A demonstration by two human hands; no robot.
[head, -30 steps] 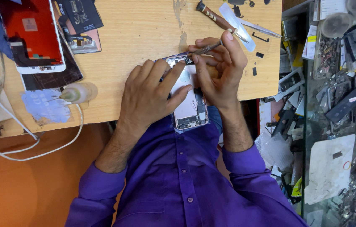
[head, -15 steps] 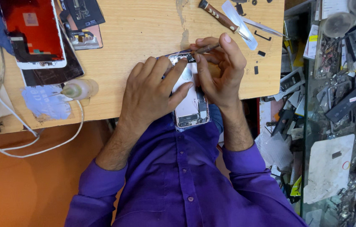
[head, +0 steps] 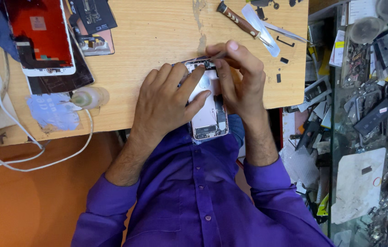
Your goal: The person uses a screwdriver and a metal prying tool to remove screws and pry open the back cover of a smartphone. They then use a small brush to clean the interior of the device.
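**Kid:** Wood, that is what the desk [head: 157, 41] is made of, right? And it looks like a fix-it shop.

**Helper:** Yes. A person in a purple shirt [head: 203, 201] sits at it, and we look down from above.

**Kid:** What does the left hand [head: 164, 103] do?

**Helper:** It lies flat with its fingers spread over the open phone [head: 208, 112]. I think it presses down so the phone does not slide.

**Kid:** Where is the phone?

**Helper:** It sits at the near edge of the desk. Its bottom end hangs over the edge, close to the shirt. The back is off, so the small parts inside show.

**Kid:** And the right hand [head: 239, 77]?

**Helper:** Its fingers pinch a thin tool [head: 219, 56]. The tip touches the top end of the phone. I think a pinch grip keeps the tip steady for tiny work. I cannot tell what kind of tool it is.

**Kid:** What lies close by?

**Helper:** A screwdriver with a brown handle [head: 238, 20] and shiny tweezers [head: 285, 33] lie just past the right hand, easy to grab. Small black bits [head: 279, 77] lie on the desk near them.

**Kid:** And far off?

**Helper:** On the left lie a phone screen with a red back [head: 40, 36], a small clear bottle [head: 88, 97], a blue cloth [head: 52, 112] and white cables [head: 29, 155]. On the right a glass case [head: 372, 137] holds lots of old phone parts.
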